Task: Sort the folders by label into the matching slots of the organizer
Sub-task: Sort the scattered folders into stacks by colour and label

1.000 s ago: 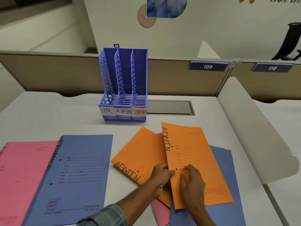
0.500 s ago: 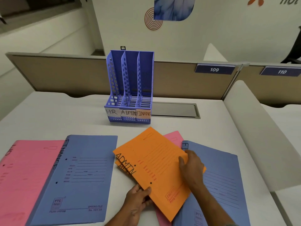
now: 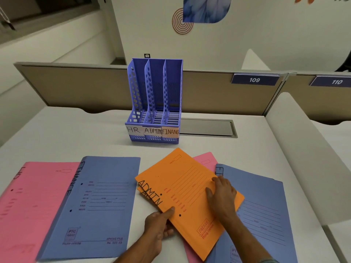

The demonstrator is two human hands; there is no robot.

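Nearest me, left hand [image 3: 158, 227] has its fingers pinched on the lower-left edge of the two stacked orange ADMIN folders [image 3: 187, 188], thumb on top. Right hand [image 3: 223, 198] lies flat on the top one, fingers spread, pressing rather than gripping. Under that pair: a pink folder [image 3: 206, 160] and a blue folder [image 3: 266, 209], only partly showing. To the left on the tabletop [image 3: 76, 133], a blue FINANCE folder [image 3: 98, 202] overlapping a pink HR folder [image 3: 34, 196], both flat. Further back, the organizer [image 3: 154, 103], w/ slots marked HR, ADMIN, FINANC, all three empty. So as I judge it, nothing filed yet; ADMIN pair looks squared up to go first, then approx four others.
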